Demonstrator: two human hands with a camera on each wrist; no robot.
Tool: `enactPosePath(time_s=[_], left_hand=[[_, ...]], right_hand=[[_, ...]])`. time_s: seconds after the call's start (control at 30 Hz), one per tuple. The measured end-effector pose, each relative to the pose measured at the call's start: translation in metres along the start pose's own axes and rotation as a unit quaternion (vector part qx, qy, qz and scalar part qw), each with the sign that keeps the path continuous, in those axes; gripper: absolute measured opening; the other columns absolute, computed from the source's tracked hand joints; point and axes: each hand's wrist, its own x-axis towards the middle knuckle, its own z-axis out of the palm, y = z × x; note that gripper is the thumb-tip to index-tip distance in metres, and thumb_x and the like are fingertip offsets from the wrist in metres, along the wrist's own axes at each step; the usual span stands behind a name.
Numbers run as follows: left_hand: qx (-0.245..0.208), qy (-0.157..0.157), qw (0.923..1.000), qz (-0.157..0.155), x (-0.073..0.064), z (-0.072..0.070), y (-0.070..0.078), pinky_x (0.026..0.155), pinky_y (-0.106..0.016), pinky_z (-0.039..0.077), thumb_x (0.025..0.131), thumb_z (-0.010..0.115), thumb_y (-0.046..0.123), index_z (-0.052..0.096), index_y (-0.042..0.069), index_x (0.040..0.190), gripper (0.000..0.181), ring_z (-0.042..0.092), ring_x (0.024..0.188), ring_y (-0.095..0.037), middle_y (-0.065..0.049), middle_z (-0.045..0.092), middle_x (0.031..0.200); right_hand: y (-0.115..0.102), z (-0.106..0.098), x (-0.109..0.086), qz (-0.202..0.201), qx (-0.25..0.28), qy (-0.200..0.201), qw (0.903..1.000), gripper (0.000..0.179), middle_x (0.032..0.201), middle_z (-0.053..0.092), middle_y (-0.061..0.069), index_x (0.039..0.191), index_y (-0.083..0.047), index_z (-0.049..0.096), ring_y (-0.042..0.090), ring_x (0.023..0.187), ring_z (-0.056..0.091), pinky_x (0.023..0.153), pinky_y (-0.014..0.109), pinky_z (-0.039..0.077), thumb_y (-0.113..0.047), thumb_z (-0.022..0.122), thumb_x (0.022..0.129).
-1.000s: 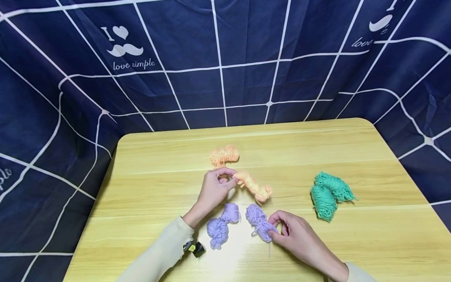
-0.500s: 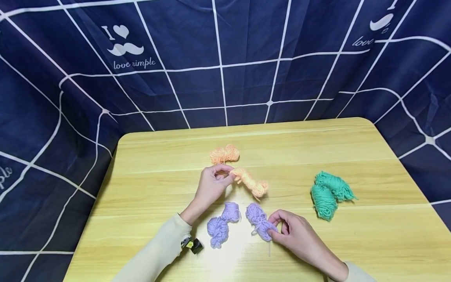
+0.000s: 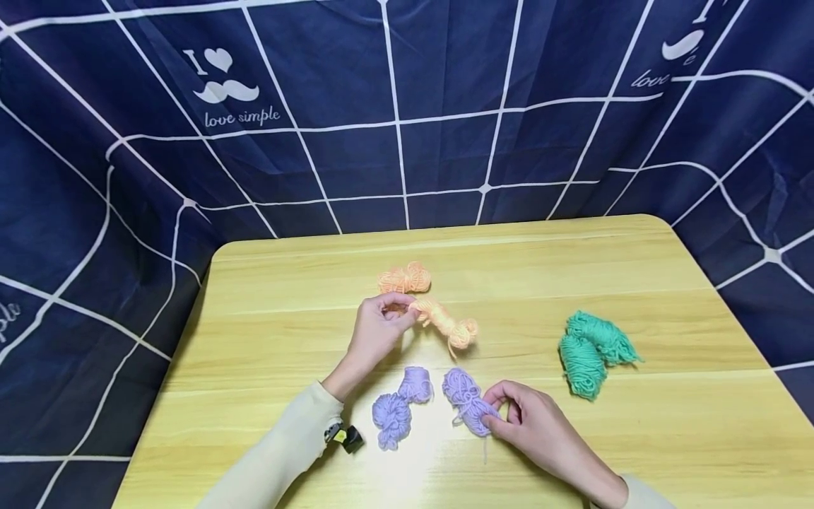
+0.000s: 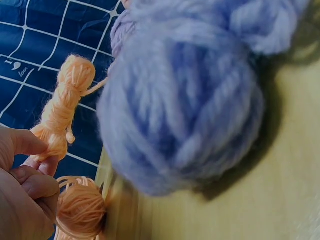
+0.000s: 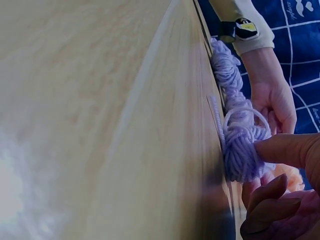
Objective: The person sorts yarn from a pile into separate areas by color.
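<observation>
My left hand [image 3: 376,326] pinches one end of a light orange skein of yarn [image 3: 445,322], between thumb and fingers; the skein slants away to the right. In the left wrist view this orange skein [image 4: 62,107] stands up from the fingertips. A second, deeper orange skein [image 3: 404,278] lies just beyond that hand. My right hand [image 3: 533,425] pinches the near right end of a purple skein of yarn [image 3: 469,400], its loose tail trailing on the table. Thumb and fingers grip the purple skein [image 5: 242,155] in the right wrist view.
Another purple skein [image 3: 400,410], tied in at its middle, lies between the forearms. Two green skeins [image 3: 594,350] rest together at the right of the wooden table [image 3: 286,283]. A dark blue gridded cloth [image 3: 356,162] surrounds the table's back and sides.
My left hand has drawn the light orange skein a little to the left and away from me, nearer the deeper orange one. The right hand keeps its grip in place.
</observation>
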Motion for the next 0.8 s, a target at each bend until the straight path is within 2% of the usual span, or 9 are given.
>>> enactPosePath(time_s=[0.1,0.17,0.33,0.43,0.6,0.8], left_hand=[[-0.006,0.005,1.0000,-0.003,0.001,-0.002,-0.001,0.047,-0.018,0.036,0.090,0.078,-0.007,0.078,-0.007,0.107,0.018,0.040,0.051,-0.006,0.003,0.058,0.064],[-0.009,0.010,0.9999,-0.001,0.003,-0.003,-0.001,0.052,-0.017,0.043,0.090,0.078,-0.007,0.078,-0.008,0.106,0.016,0.046,0.054,-0.005,0.002,0.064,0.069],[-0.033,0.019,0.9992,-0.013,0.006,-0.007,-0.001,0.054,-0.015,0.047,0.089,0.076,-0.010,0.076,-0.012,0.105,0.016,0.049,0.053,-0.002,-0.004,0.073,0.081],[-0.047,0.021,0.9984,-0.025,0.008,-0.010,-0.001,0.047,-0.015,0.041,0.090,0.076,-0.011,0.075,-0.012,0.106,0.016,0.042,0.048,-0.002,-0.003,0.067,0.072],[-0.052,0.022,0.9980,-0.028,0.011,-0.015,0.002,0.043,-0.016,0.036,0.091,0.076,-0.008,0.075,-0.010,0.106,0.015,0.043,0.045,-0.003,0.001,0.056,0.057],[-0.029,0.035,0.9987,-0.024,0.013,-0.019,0.003,0.043,-0.017,0.034,0.092,0.076,-0.006,0.077,-0.007,0.105,0.013,0.043,0.046,-0.002,0.002,0.060,0.061]], right_hand=[[0.000,0.000,0.000,0.004,0.003,-0.001,1.0000,0.022,0.066,0.052,-0.011,0.100,-0.022,0.073,0.004,0.057,0.048,0.050,0.026,0.043,-0.012,0.089,0.089],[0.000,0.000,-0.001,0.004,0.007,-0.001,1.0000,0.021,0.066,0.051,-0.011,0.101,-0.021,0.073,0.004,0.057,0.048,0.050,0.026,0.043,-0.013,0.089,0.089],[0.000,0.000,-0.001,0.000,0.011,0.001,0.9999,0.020,0.067,0.051,-0.011,0.102,-0.019,0.074,0.004,0.058,0.047,0.051,0.026,0.043,-0.015,0.090,0.090],[0.000,0.000,-0.001,-0.002,0.008,0.002,1.0000,0.020,0.067,0.050,-0.011,0.102,-0.020,0.074,0.003,0.058,0.047,0.052,0.026,0.043,-0.015,0.089,0.091],[-0.001,0.000,-0.001,0.000,0.001,0.002,1.0000,0.019,0.066,0.051,-0.012,0.101,-0.021,0.073,0.004,0.058,0.048,0.052,0.026,0.043,-0.014,0.088,0.091],[-0.001,0.000,-0.001,0.005,0.003,-0.002,1.0000,0.019,0.066,0.051,-0.011,0.100,-0.021,0.073,0.005,0.058,0.049,0.052,0.026,0.044,-0.013,0.088,0.091]])
